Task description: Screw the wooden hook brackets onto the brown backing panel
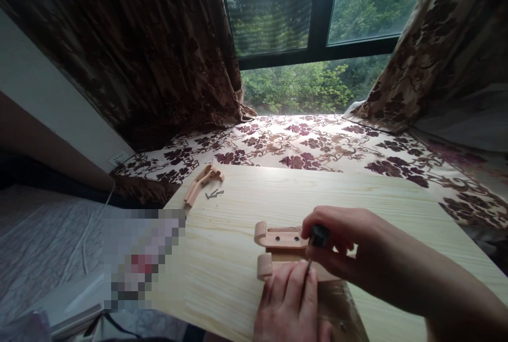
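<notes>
My right hand is closed round the dark handle of a screwdriver. The tool's thin shaft slants down to the fingers of my left hand. Those fingers press on the nearer pale wooden hook and cover much of it, along with the screwdriver's tip. Just beyond lies a second wooden hook, with two dark screws showing in it. Both hooks rest against a brown board, which is partly hidden under my hands.
A light wooden tabletop carries the work. Near its far left corner lie more curved wooden hooks and several loose screws. Behind the table is a flowered cloth ledge below a window. A blurred-out patch covers the left edge.
</notes>
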`<state>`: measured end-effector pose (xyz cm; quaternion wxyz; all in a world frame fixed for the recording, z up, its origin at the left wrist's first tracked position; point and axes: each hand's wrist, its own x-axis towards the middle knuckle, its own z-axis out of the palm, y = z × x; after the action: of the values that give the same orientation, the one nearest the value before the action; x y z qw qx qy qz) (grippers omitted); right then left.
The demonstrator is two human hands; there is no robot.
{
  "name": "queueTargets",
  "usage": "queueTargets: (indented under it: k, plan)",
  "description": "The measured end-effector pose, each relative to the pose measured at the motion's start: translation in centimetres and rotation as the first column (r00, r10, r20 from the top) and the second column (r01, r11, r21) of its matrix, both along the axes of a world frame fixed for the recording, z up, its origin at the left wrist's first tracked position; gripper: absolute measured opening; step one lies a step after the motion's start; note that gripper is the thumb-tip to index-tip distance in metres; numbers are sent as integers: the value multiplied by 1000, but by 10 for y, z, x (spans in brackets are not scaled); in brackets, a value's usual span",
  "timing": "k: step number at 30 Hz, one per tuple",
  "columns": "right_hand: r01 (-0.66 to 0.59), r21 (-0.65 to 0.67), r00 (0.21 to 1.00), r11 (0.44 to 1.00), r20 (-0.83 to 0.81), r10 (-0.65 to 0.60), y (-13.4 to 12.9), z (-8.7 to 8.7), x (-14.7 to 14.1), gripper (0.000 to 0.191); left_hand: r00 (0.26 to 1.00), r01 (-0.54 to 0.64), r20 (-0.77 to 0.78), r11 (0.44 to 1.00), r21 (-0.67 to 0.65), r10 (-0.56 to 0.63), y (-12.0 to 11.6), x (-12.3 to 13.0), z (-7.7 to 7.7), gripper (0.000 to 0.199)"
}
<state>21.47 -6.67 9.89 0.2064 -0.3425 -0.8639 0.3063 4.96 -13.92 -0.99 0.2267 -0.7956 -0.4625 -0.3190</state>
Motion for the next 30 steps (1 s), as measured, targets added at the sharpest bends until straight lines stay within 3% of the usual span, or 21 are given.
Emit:
queueTargets:
  k: [6, 12, 17, 25, 30]
  plan:
    - [115, 75, 991, 991, 65, -120, 4, -5, -1, 13, 999, -12, 46, 999, 34, 11, 1, 2, -7, 50]
    - [20, 28, 1000, 999, 9, -21, 3, -2, 0, 3, 998, -17, 67, 1000, -9, 17, -2, 2, -11, 46]
    - [74, 47, 995, 996, 59, -76, 8, -6, 0, 15, 996, -18, 82, 999, -30, 20, -4, 5, -8, 49]
    - [22, 143, 1000, 990, 7, -23, 0, -8, 3, 17, 990, -46, 128, 997, -64, 54, -6, 11, 2, 55]
    - [61, 148, 997, 987, 45, -68, 7, -11, 0, 16, 992, -31, 121, 997, -71, 39, -6, 10, 1, 52]
